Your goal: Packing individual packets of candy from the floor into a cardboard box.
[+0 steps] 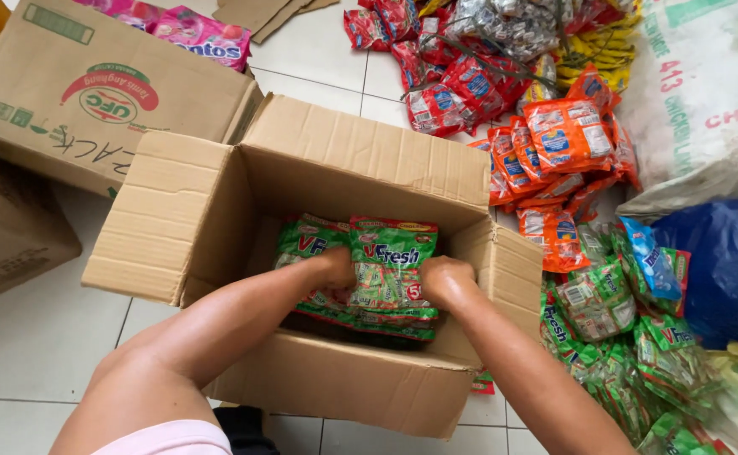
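Note:
An open brown cardboard box [360, 152] stands on the tiled floor in front of me. Inside it lie green candy bags [390, 261], stacked side by side. My left hand [333, 268] is down in the box, gripping the left edge of the top green bag. On the bag's right edge my right hand [443, 278] is closed around it. Both forearms reach in over the box's near wall.
More green bags [622, 337] are piled on the floor to the right, with orange packs [554, 143] and red packs [453, 84] behind them. A second cardboard box [91, 93] with pink bags sits at upper left. A white sack [706, 93] and blue bag [723, 270] lie far right.

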